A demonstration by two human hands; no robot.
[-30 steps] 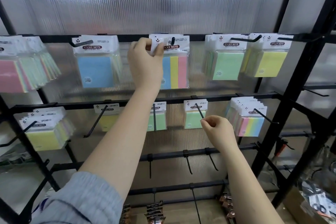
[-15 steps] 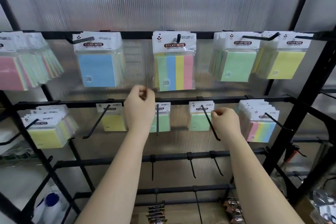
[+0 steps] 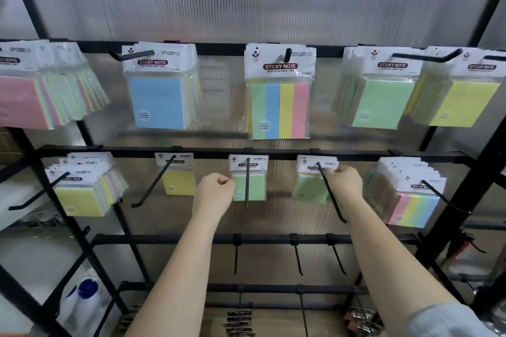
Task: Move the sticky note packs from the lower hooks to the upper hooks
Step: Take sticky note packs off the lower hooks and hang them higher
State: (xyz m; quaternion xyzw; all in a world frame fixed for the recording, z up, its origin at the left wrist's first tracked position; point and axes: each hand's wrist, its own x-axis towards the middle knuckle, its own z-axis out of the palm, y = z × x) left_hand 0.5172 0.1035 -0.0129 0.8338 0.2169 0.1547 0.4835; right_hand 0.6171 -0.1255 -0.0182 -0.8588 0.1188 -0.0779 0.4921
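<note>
Two hands up at the lower row: right hand [image 3: 343, 182] pinching a green sticky note pack [image 3: 313, 182] on its hook; left hand [image 3: 215, 191] fisted, beside another green pack [image 3: 253, 186].

Things I can't see well

My left hand [image 3: 215, 191] hides the green pack's [image 3: 249, 186] edge; the pink packs [image 3: 24, 101] run off the side.
</note>
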